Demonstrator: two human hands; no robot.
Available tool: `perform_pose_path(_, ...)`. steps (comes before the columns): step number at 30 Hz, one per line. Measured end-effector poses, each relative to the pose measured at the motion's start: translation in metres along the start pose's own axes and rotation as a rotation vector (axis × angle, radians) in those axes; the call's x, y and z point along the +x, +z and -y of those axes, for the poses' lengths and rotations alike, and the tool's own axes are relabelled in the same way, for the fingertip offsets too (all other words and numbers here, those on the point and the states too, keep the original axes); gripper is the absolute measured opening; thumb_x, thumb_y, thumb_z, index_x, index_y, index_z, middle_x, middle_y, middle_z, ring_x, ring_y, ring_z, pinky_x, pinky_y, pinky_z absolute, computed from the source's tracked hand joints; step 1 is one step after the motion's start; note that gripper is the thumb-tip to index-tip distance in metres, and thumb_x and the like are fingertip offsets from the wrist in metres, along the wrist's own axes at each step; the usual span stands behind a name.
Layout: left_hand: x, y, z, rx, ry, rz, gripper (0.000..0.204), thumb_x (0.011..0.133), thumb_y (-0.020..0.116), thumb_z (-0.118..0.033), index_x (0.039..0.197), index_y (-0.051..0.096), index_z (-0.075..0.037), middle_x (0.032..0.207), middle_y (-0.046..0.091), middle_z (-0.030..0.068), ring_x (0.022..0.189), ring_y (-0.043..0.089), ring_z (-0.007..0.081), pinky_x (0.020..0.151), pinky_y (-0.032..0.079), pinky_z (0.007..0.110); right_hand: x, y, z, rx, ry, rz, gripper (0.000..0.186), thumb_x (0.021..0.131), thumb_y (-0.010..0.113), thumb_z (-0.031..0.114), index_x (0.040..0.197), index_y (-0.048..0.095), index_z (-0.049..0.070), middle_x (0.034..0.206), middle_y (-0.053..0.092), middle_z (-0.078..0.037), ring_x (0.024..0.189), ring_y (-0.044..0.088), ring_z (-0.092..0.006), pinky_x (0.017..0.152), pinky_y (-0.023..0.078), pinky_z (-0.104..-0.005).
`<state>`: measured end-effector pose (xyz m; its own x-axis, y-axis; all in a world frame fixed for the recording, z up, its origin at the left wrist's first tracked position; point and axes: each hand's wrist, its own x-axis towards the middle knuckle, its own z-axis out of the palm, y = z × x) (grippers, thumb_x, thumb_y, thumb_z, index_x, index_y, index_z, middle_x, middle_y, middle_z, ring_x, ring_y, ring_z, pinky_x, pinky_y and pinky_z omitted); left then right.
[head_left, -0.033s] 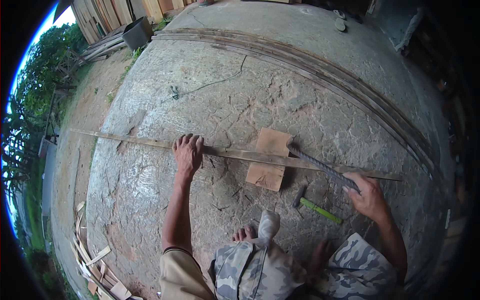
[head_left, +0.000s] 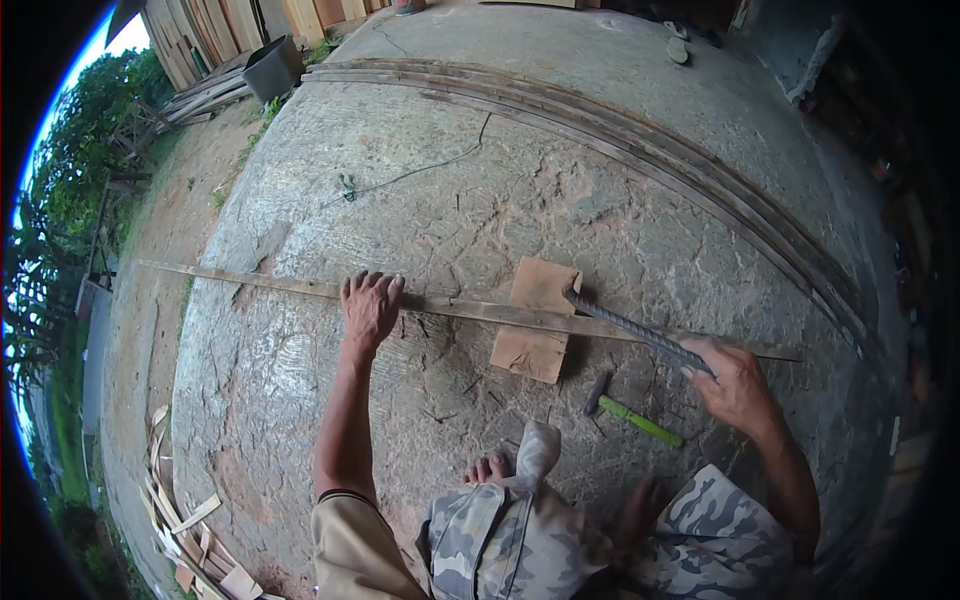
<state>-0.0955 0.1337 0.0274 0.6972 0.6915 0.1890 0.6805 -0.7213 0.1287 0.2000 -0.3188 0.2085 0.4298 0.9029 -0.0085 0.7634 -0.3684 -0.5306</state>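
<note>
A long, thin wooden strip [head_left: 465, 309] lies across the floor in front of me, its middle over a short wooden board [head_left: 528, 354]. My left hand [head_left: 371, 306] is closed over the strip, left of the board. In my right hand [head_left: 732, 382] is a ribbed metal pry bar [head_left: 640, 330] with a bent end. That hooked end meets the strip's far edge at the board; the exact contact is too small to make out. Between the board and my right knee lies a hammer [head_left: 634, 415] with a green handle and dark head, untouched.
Several long wooden strips [head_left: 600, 122] run in a curve across the far floor. A thin cord [head_left: 425, 170] lies before them. Wood scraps [head_left: 200, 540] are heaped at the lower left. A grey container [head_left: 273, 69] stands at the far left, and sandals [head_left: 678, 45] lie far right.
The pry bar's hooked end has shifted slightly left along with my right hand. My left hand has also moved a little left, still on the strip.
</note>
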Motion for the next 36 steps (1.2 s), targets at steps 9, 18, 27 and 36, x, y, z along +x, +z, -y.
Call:
perform_pose_path(9,0.027,0.037,-0.087,-0.209,0.092,-0.044,0.039,0.104,0.060,-0.044,0.090,0.066,-0.008,0.092,0.073,0.0146,0.097,0.069,0.0367,0.073,0.056,0.050,0.055,-0.058,0.058,-0.610,-0.249,0.172,0.035,0.088,0.072,0.009,0.122,0.077,0.019,0.077,0.066,-0.009,0.067,0.068,-0.0285,0.062,0.054,-0.0405)
perform_pose_path(18,-0.007,0.024,-0.022,-0.128,0.134,0.329,0.077,0.111,0.029,-0.059,0.070,0.074,-0.012,0.070,0.072,0.0121,0.071,0.073,0.0361,0.083,0.052,0.053,0.086,-0.057,0.096,-0.862,-0.312,0.415,0.015,0.090,0.071,0.014,0.104,0.075,0.013,0.082,0.070,-0.009,0.079,0.073,-0.0306,0.074,0.053,-0.0469)
perform_pose_path(27,-0.020,0.053,-0.137,-0.237,0.171,0.118,0.054,0.104,0.051,-0.040,0.070,0.071,-0.004,0.077,0.073,0.0162,0.082,0.071,0.0355,0.085,0.049,0.049,0.166,-0.022,0.164,-1.100,-0.317,0.746,0.012,0.089,0.068,0.011,0.088,0.080,0.009,0.088,0.079,-0.012,0.088,0.078,-0.0278,0.072,0.060,-0.0428)
perform_pose_path(36,-0.021,0.056,-0.136,-0.273,0.144,0.080,0.056,0.104,0.050,-0.041,0.067,0.072,-0.005,0.073,0.072,0.0185,0.075,0.072,0.0367,0.083,0.050,0.050,0.220,0.022,0.212,-1.280,-0.219,1.017,0.019,0.084,0.076,0.014,0.101,0.083,0.012,0.097,0.080,-0.007,0.091,0.077,-0.0265,0.073,0.061,-0.0423)
